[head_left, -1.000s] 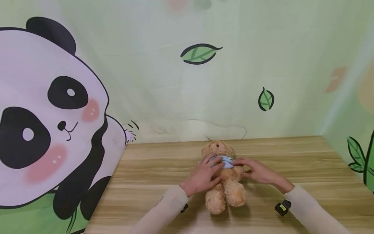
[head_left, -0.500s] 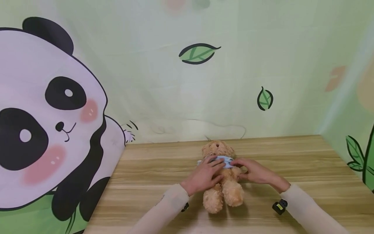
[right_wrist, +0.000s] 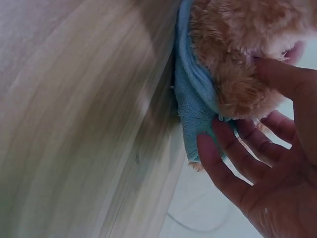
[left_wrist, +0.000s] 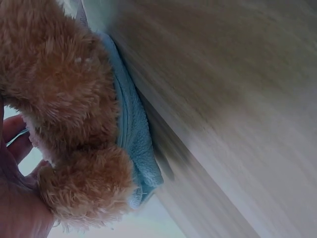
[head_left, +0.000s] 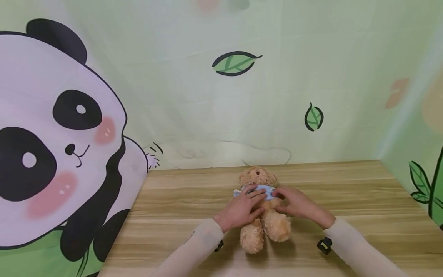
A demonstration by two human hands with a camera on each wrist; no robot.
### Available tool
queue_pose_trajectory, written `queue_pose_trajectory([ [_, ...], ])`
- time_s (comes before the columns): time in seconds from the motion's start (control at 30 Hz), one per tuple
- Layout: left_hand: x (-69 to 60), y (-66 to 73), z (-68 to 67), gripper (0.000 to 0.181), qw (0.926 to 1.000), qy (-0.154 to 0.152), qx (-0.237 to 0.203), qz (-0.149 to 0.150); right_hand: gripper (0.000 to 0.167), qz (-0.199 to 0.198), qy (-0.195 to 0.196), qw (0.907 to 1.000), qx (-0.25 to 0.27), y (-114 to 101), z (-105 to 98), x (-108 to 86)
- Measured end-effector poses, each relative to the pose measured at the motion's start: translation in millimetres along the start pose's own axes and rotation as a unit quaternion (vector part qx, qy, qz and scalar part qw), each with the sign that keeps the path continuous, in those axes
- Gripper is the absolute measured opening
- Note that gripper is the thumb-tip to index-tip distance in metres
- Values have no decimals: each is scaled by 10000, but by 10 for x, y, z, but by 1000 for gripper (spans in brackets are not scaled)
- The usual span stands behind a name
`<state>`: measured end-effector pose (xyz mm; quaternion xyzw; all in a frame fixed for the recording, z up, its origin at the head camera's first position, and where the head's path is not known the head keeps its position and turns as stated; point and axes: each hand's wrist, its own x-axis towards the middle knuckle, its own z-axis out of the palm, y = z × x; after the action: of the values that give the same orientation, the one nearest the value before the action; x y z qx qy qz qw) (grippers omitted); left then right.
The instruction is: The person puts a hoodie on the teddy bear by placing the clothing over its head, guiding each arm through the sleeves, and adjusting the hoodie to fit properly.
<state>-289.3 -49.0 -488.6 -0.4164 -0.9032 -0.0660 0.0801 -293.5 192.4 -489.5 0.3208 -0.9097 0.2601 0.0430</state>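
Note:
A fluffy brown teddy bear (head_left: 257, 175) lies on its back on the wooden table, its head toward the far edge and feet toward me. A light blue shirt (head_left: 266, 192) covers its chest. My left hand (head_left: 238, 209) rests on its belly and the shirt's lower edge, fingers stretched out. From the other side my right hand (head_left: 299, 202) has its fingertips on the shirt and its thumb lower on the body. In the right wrist view, the fingers (right_wrist: 233, 186) curve around the bear's side, touching the hem. The left palm hides part of the belly.
The wood-grain table (head_left: 346, 192) stretches out on both sides of the bear. Its far edge meets a pale green backdrop printed with a panda (head_left: 114, 173) and leaves. A dark strap-on device (head_left: 324, 245) sits at my right wrist.
My right hand has shifted left, further over the bear's side and shirt. The left hand stays nearly in place. The bear's legs have moved slightly.

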Motion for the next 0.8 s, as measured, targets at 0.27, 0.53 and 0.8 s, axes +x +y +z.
queue_pose_trajectory([
  [0.27,25,16,-21,48,9999,39,-94,-122,12,-31,284,9971,-699,-88,26,57],
  [0.53,25,14,11,41,9997,182,-144,29,13,71,487,9923,-1134,-141,100,42],
  [0.8,7,-4,44,36,9987,401,-178,246,12,182,824,9861,-1429,-153,195,49],
])
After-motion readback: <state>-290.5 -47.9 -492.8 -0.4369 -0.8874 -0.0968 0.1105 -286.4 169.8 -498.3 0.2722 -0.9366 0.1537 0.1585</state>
